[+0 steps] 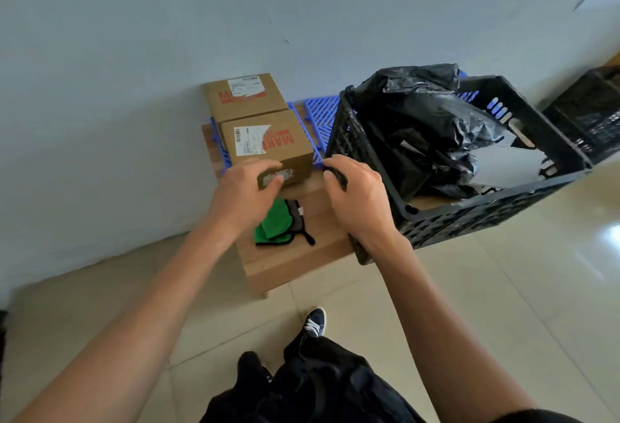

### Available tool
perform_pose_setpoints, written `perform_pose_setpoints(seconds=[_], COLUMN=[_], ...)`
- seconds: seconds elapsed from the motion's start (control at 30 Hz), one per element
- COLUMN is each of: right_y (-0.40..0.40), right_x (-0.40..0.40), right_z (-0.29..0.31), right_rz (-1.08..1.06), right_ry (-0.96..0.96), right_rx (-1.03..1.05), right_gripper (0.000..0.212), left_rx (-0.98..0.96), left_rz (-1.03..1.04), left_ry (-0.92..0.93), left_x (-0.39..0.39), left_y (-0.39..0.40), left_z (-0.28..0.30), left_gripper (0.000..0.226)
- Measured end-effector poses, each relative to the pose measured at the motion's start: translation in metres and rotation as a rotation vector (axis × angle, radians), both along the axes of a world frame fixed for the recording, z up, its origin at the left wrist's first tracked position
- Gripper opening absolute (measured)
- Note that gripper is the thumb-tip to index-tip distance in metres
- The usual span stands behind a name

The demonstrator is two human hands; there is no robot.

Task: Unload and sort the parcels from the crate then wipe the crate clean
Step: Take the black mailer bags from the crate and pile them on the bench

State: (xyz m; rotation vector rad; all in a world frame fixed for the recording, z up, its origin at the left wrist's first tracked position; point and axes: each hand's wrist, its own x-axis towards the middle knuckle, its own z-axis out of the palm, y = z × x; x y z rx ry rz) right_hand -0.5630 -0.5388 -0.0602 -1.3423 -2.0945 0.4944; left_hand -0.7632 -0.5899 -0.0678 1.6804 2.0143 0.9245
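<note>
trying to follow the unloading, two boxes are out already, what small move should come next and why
Probably let go of the near box and reach into the crate for a black bag: the box sits on the blue mat beside the far box, and bags remain inside.
</note>
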Motion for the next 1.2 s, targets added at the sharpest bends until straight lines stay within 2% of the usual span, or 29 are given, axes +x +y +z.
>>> perform_pose_setpoints(seconds=[0.23,0.6,0.87,1.07,1.2], right_y=[0.004,0.062,0.125,0.165,0.191], right_x=[0.074,0.200,0.261,0.272,0.273], right_z=[0.025,0.033,0.025,0.022,0.014], right_rz=[-0.142,-0.269,-0.148,-0.032,0.016], right_ry=[0.092,0.066,-0.051,-0.119,-0.232], right_rx=[0.040,-0.016,-0.119,-0.100,-0.070], right_gripper=[0.031,0.038,0.053,0.057,0.066], left_rx=[0.088,0.185,0.131,0.064,0.064], left_rz=[-0.144,-0.269,-0.133,-0.045,-0.016], left_ry=[-0.038,0.049,0.075,0.070,0.042], left_x=[0.066,0.189,0.235,0.257,0.260], left_y=[0.025,0.102,0.142,0.149,0.153], left_z=[0.025,0.049,0.037,0.028,0.021], left_gripper=[0.027,0.034,0.053,0.062,0.062])
